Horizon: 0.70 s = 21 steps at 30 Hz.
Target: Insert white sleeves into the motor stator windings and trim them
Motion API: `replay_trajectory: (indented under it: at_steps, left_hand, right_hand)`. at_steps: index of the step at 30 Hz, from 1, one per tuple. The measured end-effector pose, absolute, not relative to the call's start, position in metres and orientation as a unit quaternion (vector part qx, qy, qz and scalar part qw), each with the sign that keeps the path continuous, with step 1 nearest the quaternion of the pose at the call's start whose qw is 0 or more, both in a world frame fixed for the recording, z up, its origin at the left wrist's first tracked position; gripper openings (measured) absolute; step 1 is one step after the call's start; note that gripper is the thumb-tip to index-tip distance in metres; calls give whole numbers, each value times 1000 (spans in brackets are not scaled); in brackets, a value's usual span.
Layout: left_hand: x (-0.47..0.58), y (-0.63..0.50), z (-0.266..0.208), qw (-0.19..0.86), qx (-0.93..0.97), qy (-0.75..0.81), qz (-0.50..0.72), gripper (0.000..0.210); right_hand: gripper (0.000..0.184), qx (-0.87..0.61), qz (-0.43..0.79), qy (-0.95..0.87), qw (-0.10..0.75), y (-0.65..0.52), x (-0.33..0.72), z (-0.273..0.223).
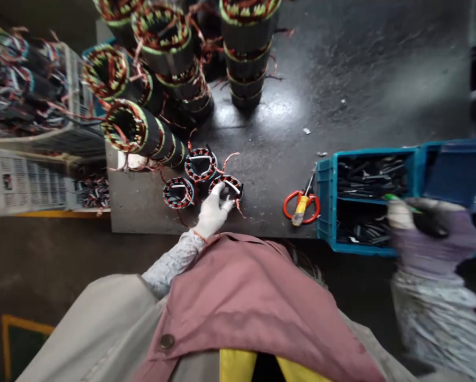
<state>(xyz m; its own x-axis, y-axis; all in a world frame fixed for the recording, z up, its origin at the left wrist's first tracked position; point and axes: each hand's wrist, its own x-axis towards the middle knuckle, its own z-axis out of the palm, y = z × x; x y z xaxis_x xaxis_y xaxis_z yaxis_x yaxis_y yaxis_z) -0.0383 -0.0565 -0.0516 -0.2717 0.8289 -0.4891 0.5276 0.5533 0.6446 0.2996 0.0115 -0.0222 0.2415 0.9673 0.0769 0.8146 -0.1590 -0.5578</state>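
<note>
My left hand [213, 213], in a white glove, is at the near rim of a small wound motor stator [236, 184], fingers and thumb gripping its edge. A white sleeve or tie lies across this stator's top. Two similar stators stand beside it, one farther back [200, 150] and one to the left [166, 198], each with red and black windings and loose copper leads. My right hand [432, 223], in a purple and white glove, is over the blue parts bin [333, 212] at the right. Motion blurs its fingers, and something green shows by its fingertips.
Red-handled scissors [316, 211] and a yellow-handled tool [300, 208] lie left of the bin, which holds dark small pieces. Tall stacks of larger stators [246, 63] stand at the back left. White crates [35, 180] of wired parts sit at the left edge.
</note>
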Motion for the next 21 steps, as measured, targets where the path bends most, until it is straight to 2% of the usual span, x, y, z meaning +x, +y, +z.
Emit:
replay_trajectory:
  at_steps: [2, 4, 5, 7, 9, 11, 13, 17, 19, 21]
  left_hand:
    - [-42, -54, -64, 418, 431, 791, 119, 62]
    - [-37, -53, -74, 404, 441, 797, 82, 67]
    - [-33, -53, -78, 391, 444, 803, 75, 67]
    - [-26, -56, -84, 367, 449, 811, 82, 63]
    - [-25, -61, -86, 369, 447, 809, 99, 62]
    - [-30, -68, -84, 398, 422, 805, 126, 69]
    - [-36, -74, -81, 439, 383, 801, 138, 78]
    - [-38, -75, -79, 483, 417, 767, 67, 76]
    - [-36, -73, -82, 467, 486, 738, 28, 68]
    - [-37, -72, -83, 445, 539, 715, 13, 62]
  right_hand:
    - [21, -730, 106, -668, 99, 35, 311, -37]
    - [20, -709, 121, -693, -43, 54, 313, -53]
    - [20, -706, 126, -692, -83, 61, 312, -59]
    - [21, -716, 132, -681, -82, 71, 311, -67]
    - [20, -720, 141, -680, -14, 74, 306, -63]
    - [16, -699, 144, -700, 38, 70, 289, -49]
    - [21, -661, 185, -727, 31, 60, 256, -35]
    - [39, -589, 378, -714, -13, 34, 154, -49]
    - [46, -590, 508, -627, 0, 26, 109, -74]
    - [48, -602, 563, -566, 16, 21, 81, -96]
